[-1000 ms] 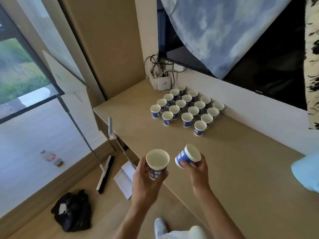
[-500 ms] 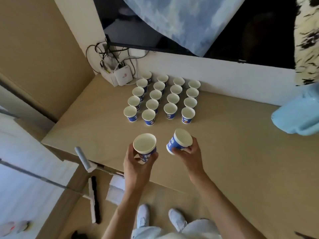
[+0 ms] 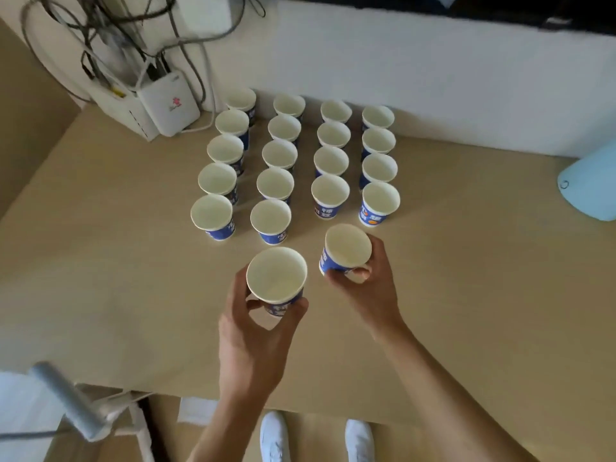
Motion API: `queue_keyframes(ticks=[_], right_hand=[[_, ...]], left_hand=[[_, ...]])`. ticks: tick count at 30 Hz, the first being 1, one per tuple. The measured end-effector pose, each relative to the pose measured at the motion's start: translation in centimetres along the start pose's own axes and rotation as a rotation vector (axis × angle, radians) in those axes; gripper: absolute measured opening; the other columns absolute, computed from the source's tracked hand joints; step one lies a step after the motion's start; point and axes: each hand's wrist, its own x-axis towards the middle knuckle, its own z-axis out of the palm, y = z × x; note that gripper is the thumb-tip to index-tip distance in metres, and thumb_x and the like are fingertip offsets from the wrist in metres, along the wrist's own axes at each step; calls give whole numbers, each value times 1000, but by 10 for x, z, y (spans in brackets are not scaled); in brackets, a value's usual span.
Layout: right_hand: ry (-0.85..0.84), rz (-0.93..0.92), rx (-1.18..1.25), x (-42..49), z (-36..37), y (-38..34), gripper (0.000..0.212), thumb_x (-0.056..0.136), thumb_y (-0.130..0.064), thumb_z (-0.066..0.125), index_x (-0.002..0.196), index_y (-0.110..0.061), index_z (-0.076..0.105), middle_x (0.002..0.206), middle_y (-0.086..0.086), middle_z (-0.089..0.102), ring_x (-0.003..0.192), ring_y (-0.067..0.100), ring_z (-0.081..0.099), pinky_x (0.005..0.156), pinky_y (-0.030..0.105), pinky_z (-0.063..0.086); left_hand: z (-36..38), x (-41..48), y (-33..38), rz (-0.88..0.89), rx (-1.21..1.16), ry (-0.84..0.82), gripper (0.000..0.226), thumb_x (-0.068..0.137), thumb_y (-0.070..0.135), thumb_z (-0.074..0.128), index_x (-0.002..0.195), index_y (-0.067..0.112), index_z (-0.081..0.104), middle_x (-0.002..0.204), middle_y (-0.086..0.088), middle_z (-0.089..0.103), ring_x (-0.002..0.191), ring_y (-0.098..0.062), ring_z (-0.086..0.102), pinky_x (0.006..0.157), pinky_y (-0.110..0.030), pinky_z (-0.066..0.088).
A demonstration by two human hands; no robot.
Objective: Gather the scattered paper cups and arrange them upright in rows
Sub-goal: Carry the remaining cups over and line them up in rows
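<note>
Thumb and fingers of a person's left hand (image 3: 256, 338) curl round the blue wall of an upright paper cup (image 3: 276, 278), while the right hand (image 3: 371, 288) pinches a tilted second cup (image 3: 346, 250) near its base, mouth tipped toward eleven o'clock. Whether either cup touches the tan desktop (image 3: 116, 278) cannot be told. At twelve o'clock from the hands stand the arranged cups (image 3: 275, 183), eighteen upright in four files running back to the white wall (image 3: 450, 78). The two left files hold five each and the two right files four, so the open places appear to lie in front of the third file's front cup (image 3: 330, 191) and the fourth file's front cup (image 3: 381, 198). The tilted cup hangs just beside those two, and that looks the likeliest spot for trouble. Landed on its edge instead of flat, it could topple. Knuckles passing so near could clip a front cup, and such light empties would probably knock their neighbours over. Too hard a squeeze might crease the thin paper. The left hand's cup sits before the second file, which looks full, so it would have to travel toward two o'clock, crowding the other hand. Further out, a white router (image 3: 168, 106) and tangled cables (image 3: 110, 38) lie at ten o'clock of the block, and a pale blue object (image 3: 591, 185) sits at three o'clock, well apart.
</note>
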Motion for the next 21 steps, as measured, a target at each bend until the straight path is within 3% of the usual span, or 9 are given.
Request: queue_keyframes(ticks=[3, 6, 9, 12, 15, 21], right_hand=[[-3, -61, -34, 21, 6, 15, 57, 70, -29, 85, 120, -33, 57, 112, -16, 69, 99, 10, 69, 84, 18, 54], [-19, -125, -66, 37, 10, 26, 57, 72, -25, 84, 122, -26, 57, 114, -14, 68, 105, 14, 68, 91, 34, 57], [-30, -155, -91, 48, 14, 37, 60, 71, -18, 84, 124, -23, 57, 116, -14, 68, 109, 12, 66, 94, 39, 57], [-23, -143, -119, 56, 21, 47, 56, 69, -16, 84, 118, -23, 58, 110, -15, 70, 102, 7, 68, 89, 37, 60], [1, -127, -138, 60, 26, 54, 53, 68, -16, 85, 114, -24, 59, 104, -15, 71, 95, 4, 70, 83, 33, 61], [32, -139, -149, 66, 33, 57, 53, 67, -17, 85, 113, -28, 60, 102, -20, 71, 93, -1, 69, 78, 21, 58]], left_hand=[[10, 7, -20, 28, 3, -16, 53, 67, 38, 80, 113, 45, 55, 103, 20, 68, 94, -1, 67, 72, -25, 47], [17, 9, -34, 54, 5, -15, 53, 66, 40, 79, 112, 49, 54, 105, 23, 68, 97, 1, 66, 72, -24, 47], [21, 11, -45, 71, 9, -5, 55, 65, 40, 80, 113, 50, 54, 106, 23, 68, 100, 0, 66, 72, -20, 47], [23, 12, -53, 95, 13, -3, 57, 65, 37, 81, 114, 50, 54, 106, 22, 69, 100, 0, 67, 72, -10, 46], [24, 13, -58, 110, 13, -2, 57, 65, 37, 82, 114, 48, 55, 107, 21, 69, 99, -2, 67, 74, -18, 46], [26, 18, -63, 115, 16, 2, 57, 66, 37, 82, 115, 48, 55, 107, 21, 69, 96, -1, 68, 74, -19, 46]])
